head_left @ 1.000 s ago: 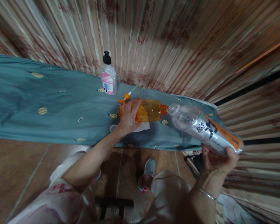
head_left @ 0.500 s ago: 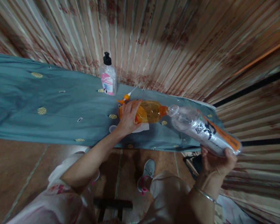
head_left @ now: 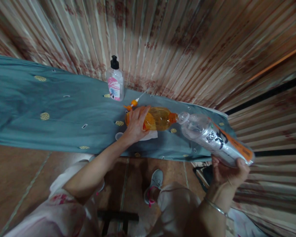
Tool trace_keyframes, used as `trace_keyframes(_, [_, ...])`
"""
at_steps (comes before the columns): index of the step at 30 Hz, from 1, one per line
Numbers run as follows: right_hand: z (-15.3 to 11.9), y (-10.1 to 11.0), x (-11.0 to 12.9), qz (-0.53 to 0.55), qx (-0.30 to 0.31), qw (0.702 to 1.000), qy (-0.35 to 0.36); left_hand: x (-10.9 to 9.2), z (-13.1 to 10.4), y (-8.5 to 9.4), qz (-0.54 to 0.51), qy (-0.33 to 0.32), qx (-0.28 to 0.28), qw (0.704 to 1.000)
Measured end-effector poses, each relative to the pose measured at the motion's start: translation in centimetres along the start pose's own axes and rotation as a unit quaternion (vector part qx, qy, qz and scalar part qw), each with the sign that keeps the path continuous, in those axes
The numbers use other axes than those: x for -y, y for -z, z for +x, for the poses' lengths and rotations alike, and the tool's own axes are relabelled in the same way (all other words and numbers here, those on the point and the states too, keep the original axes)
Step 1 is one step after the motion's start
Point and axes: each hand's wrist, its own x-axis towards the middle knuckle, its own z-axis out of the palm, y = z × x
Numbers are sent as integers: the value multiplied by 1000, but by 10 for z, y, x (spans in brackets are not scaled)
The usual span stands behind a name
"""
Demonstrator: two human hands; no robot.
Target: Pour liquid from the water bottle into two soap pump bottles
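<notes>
On teal tbl cloth (head_left: 71, 112), by patterned curtain (head_left: 148, 46).

The person wears a pale, loose top with a red-pink floral patch (head_left: 60, 198) near one sleeve's edge, light trousers (head_left: 179, 204), grey shoes (head_left: 157, 178) with bright pink laces, and a silvery bangle (head_left: 215, 206) on the right wrist.

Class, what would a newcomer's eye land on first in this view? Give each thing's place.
Probably the amber bottle near the middle, gripped by the left hand, its neck meeting the mouth of a clear bottle with an orange and silver label, held in the right hand. Next, perhaps, the black-topped bottle standing behind them, near the pleated curtain.
</notes>
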Motion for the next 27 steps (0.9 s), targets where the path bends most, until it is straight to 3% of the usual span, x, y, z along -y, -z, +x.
trace_keyframes(27, [-1, 0, 0, 14, -4, 1000, -8, 3, -1, 0, -1, -9, -2, 1000])
